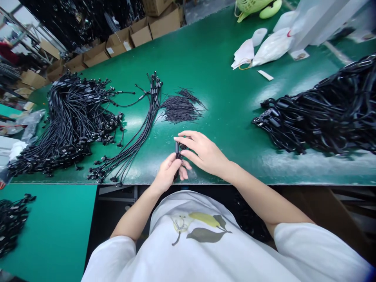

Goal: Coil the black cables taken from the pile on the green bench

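Observation:
A black cable (pixel 177 147), coiled or bundled, stands at the front edge of the green table, with a thicker black sleeve at its upper end. My left hand (pixel 169 171) is closed round its lower part, thumb against it. From the right, my right hand (pixel 204 152) reaches over the upper part with bent fingers and thumb about a dark piece of the cable; the exact contact is partly hidden. Just beyond lies a pile of short black ties (pixel 182 106). Left of my hands stretches a loose bunch of black cables (pixel 147 117) with small connectors at the ends.
A big heap of black cables (pixel 75 117) covers the table's left side. Bundled black cables (pixel 317 109) are piled at the right. A white bag (pixel 273 47) and a green basket (pixel 252 6) stand at the back. Cardboard boxes (pixel 141 33) line the far edge.

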A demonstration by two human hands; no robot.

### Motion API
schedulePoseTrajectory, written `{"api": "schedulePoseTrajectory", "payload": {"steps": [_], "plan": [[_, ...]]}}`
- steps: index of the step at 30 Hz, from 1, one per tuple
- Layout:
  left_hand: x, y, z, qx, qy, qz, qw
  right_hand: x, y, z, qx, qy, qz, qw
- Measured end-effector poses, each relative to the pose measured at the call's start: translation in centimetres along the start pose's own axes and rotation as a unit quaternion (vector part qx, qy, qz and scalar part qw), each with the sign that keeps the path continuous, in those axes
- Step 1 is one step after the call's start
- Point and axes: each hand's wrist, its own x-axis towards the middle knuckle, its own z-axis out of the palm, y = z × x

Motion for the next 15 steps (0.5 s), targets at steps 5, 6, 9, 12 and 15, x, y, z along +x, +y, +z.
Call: {"api": "schedulePoseTrajectory", "payload": {"steps": [5, 6, 9, 12, 15], "plan": [[0.1, 0.1, 0.1, 0.039, 0.025, 0.006, 0.999, 0.2, -0.1, 0.0, -0.068, 0.017, -0.036, 0.997], [0.0, 0.1, 0.2, 0.033, 0.027, 0.000, 0.999, 0.3, -0.1, 0.0, -0.076, 0.019, -0.043, 0.996], [0.0, 0.0, 0.5, 0.009, 0.045, -0.015, 0.999, 0.4, -0.3, 0.4, -0.084, 0.028, -0.055, 0.994], [0.1, 0.0, 0.7, -0.007, 0.082, -0.008, 0.997, 0.3, -0.8, 1.0, -0.076, 0.064, -0.090, 0.991], [0.1, 0.4, 0.6, -0.028, 0.128, 0.048, 0.990, 0.0, -1.3, 1.5, -0.034, 0.086, -0.117, 0.989]]}}
